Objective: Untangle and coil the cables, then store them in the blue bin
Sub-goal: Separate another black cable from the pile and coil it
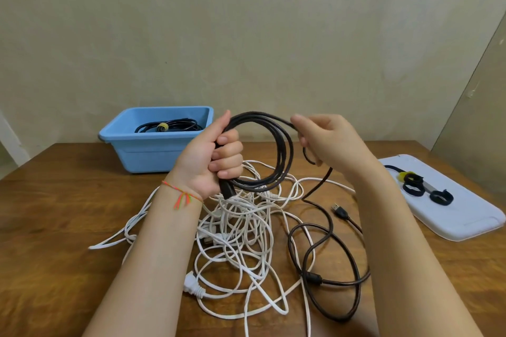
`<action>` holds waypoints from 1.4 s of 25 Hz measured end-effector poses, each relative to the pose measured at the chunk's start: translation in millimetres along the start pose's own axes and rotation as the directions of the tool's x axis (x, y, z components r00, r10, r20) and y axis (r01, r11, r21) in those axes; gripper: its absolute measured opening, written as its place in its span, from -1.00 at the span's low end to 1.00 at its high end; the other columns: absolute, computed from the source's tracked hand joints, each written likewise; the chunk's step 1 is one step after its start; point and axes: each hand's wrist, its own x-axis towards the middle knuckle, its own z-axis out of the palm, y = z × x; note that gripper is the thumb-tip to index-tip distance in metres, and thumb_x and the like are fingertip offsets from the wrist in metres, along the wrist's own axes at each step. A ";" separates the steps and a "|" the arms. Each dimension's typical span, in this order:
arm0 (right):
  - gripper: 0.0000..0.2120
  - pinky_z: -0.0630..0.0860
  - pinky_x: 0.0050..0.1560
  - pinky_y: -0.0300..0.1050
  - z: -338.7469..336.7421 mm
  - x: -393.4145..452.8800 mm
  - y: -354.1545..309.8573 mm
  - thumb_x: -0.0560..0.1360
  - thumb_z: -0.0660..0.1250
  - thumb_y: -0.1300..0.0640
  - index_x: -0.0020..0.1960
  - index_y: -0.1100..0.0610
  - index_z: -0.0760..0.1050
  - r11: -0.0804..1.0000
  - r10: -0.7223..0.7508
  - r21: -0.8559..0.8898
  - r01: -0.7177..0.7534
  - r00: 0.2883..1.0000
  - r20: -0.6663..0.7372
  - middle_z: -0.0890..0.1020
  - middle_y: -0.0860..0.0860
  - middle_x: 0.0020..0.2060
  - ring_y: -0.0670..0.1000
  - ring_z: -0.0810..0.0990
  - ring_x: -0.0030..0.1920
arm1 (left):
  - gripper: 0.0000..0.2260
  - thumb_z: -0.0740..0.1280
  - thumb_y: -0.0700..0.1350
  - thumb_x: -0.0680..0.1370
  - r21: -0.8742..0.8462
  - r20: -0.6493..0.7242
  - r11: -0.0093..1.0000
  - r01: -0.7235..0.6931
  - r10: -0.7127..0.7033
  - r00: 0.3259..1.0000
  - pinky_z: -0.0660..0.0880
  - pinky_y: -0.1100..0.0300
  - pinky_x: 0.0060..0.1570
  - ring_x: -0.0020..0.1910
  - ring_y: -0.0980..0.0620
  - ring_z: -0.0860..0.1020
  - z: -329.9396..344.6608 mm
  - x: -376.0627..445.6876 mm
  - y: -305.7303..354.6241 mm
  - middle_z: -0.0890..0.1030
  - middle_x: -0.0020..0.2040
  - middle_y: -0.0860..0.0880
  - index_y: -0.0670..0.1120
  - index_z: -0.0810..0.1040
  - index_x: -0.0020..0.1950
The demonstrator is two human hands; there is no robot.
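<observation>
My left hand (219, 156) grips several loops of a black cable (279, 150) above the table, with a connector sticking out below the fist. My right hand (325, 137) pinches the same cable at the top right of the coil. From there the loose black cable (328, 235) hangs down, loops on the table and ends in a USB plug (339, 210). A tangle of white cables (241, 230) lies underneath. The blue bin (153, 145) stands at the back left and holds a coiled black cable (169, 126) tied with a yellow strap.
A white tray (465, 216) at the right edge of the wooden table (68, 213) carries black and yellow cable straps (416, 183). A white plug (194, 286) lies at the front of the tangle. A wall stands close behind the table.
</observation>
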 end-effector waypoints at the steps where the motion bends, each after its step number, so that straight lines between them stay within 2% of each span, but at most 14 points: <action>1: -0.60 0.46 -0.35 -0.19 1.1 1.5 3.5 0.61 0.21 -0.12 -0.25 0.13 0.50 0.999 0.017 -0.043 -0.016 0.999 0.031 0.45 -0.04 -0.45 -0.05 0.43 -0.41 | -0.53 0.18 0.17 0.62 -0.038 -0.071 0.999 -0.027 0.024 0.997 0.07 0.31 -0.66 -0.68 0.18 0.11 -1.2 2.6 -1.3 0.13 -0.58 0.09 -0.01 0.23 -0.42; 4: -0.76 0.47 -0.27 -0.15 4.1 6.7 15.2 0.57 0.29 0.04 -0.12 0.21 0.54 0.990 0.052 -0.134 -0.042 0.996 0.068 0.52 0.04 -0.35 -0.01 0.49 -0.32 | -0.50 0.18 0.15 0.65 -0.145 -0.236 0.985 -0.098 0.062 0.970 0.07 0.29 -0.66 -0.66 0.15 0.10 -3.7 8.2 -3.5 0.12 -0.57 0.08 -0.01 0.22 -0.44; 8: -0.93 0.45 -0.29 -0.18 3.9 9.3 23.4 0.50 0.34 0.13 -0.08 0.14 0.53 0.980 0.109 -0.172 -0.096 0.992 0.067 0.63 0.04 -0.34 -0.05 0.53 -0.35 | -0.52 0.19 0.12 0.66 -0.332 -0.384 0.908 -0.256 0.118 0.916 0.09 0.28 -0.64 -0.65 0.14 0.10 -10.2 11.5 -2.5 0.13 -0.56 0.09 -0.02 0.24 -0.43; 12: -0.87 0.54 -0.17 -0.07 4.4 10.4 30.1 0.53 0.31 0.08 -0.04 0.15 0.53 0.961 0.147 -0.252 -0.115 0.983 0.113 0.68 0.03 -0.36 -0.04 0.55 -0.34 | -0.52 0.20 0.13 0.65 -0.442 -0.396 0.840 -0.314 0.131 0.909 0.13 0.27 -0.65 -0.65 0.13 0.12 -15.6 12.7 -5.5 0.14 -0.56 0.09 -0.02 0.26 -0.43; 15: -0.80 0.45 -0.26 -0.15 -0.9 12.0 35.1 0.57 0.34 -0.02 -0.08 0.13 0.52 0.952 0.165 -0.279 -0.128 0.980 0.112 0.70 0.01 -0.32 -0.06 0.56 -0.34 | -0.50 0.19 0.14 0.65 -0.451 -0.411 0.818 -0.356 0.164 0.897 0.14 0.27 -0.65 -0.65 0.13 0.12 -17.9 13.1 -3.8 0.15 -0.56 0.09 -0.02 0.27 -0.46; 19: -0.89 0.49 -0.27 -0.17 -7.2 13.3 41.2 0.49 0.47 0.13 -0.09 0.11 0.55 0.955 0.170 -0.256 -0.149 0.984 0.061 0.68 0.00 -0.26 -0.04 0.64 -0.29 | -0.50 0.17 0.13 0.66 -0.437 -0.443 0.798 -0.415 0.211 0.871 0.15 0.27 -0.64 -0.64 0.13 0.14 -20.8 10.5 -0.2 0.17 -0.56 0.08 -0.02 0.28 -0.45; 21: -0.89 0.43 -0.34 -0.19 -4.7 14.2 39.3 0.48 0.47 0.15 -0.15 0.12 0.56 0.947 0.145 -0.286 -0.146 0.989 -0.025 0.66 0.01 -0.27 -0.03 0.59 -0.32 | -0.51 0.17 0.13 0.66 -0.399 -0.426 0.815 -0.420 0.241 0.872 0.15 0.26 -0.64 -0.64 0.13 0.13 -19.1 10.8 -0.5 0.16 -0.56 0.09 -0.02 0.27 -0.44; 23: -0.87 0.41 -0.31 -0.17 2.9 14.8 33.1 0.48 0.46 0.15 -0.19 0.11 0.53 0.902 0.117 -0.412 -0.128 0.992 -0.052 0.64 0.04 -0.24 0.03 0.56 -0.26 | -0.54 0.16 0.13 0.66 -0.320 -0.381 0.847 -0.424 0.294 0.876 0.16 0.26 -0.62 -0.63 0.13 0.13 -14.5 11.5 -1.4 0.16 -0.55 0.08 -0.01 0.26 -0.40; 26: -0.94 0.46 -0.22 -0.12 22.9 11.1 22.7 0.50 0.40 0.19 -0.14 0.12 0.54 0.775 0.109 -0.627 -0.079 0.994 0.009 0.60 0.05 -0.22 0.13 0.57 -0.19 | -0.61 0.10 0.08 0.65 -0.216 -0.271 0.870 -0.444 0.383 0.883 0.15 0.25 -0.58 -0.60 0.12 0.13 -4.1 9.8 -2.1 0.17 -0.52 0.06 -0.02 0.25 -0.35; 28: -0.98 0.52 -0.23 -0.08 36.4 6.3 13.9 0.49 0.37 0.23 -0.11 0.15 0.56 0.723 0.082 -0.691 -0.004 0.993 0.081 0.63 0.07 -0.20 0.14 0.59 -0.20 | -0.64 0.04 0.04 0.64 -0.153 -0.199 0.875 -0.460 0.429 0.881 0.16 0.24 -0.56 -0.58 0.10 0.14 4.8 7.7 -3.4 0.18 -0.49 0.04 -0.04 0.26 -0.33; 32: -0.95 0.51 -0.24 -0.13 43.9 -4.2 -11.5 0.49 0.42 0.08 -0.09 0.04 0.62 0.745 0.029 -0.660 0.097 0.984 0.177 0.63 0.01 -0.21 0.08 0.60 -0.18 | -0.67 0.01 -0.02 0.69 0.018 -0.128 0.882 -0.471 0.469 0.874 0.20 0.23 -0.48 -0.53 0.08 0.21 23.9 11.1 -14.9 0.24 -0.45 0.02 -0.06 0.27 -0.26; 35: -0.89 0.50 -0.17 -0.12 40.2 -8.6 -20.8 0.51 0.38 0.07 0.00 -0.01 0.66 0.770 -0.040 -0.599 0.218 0.954 0.296 0.61 -0.04 -0.19 0.04 0.57 -0.16 | -0.69 0.05 -0.06 0.72 0.338 -0.119 0.809 -0.481 0.544 0.831 0.39 0.18 -0.33 -0.40 0.00 0.40 28.9 15.6 -28.0 0.44 -0.37 -0.05 -0.08 0.33 -0.20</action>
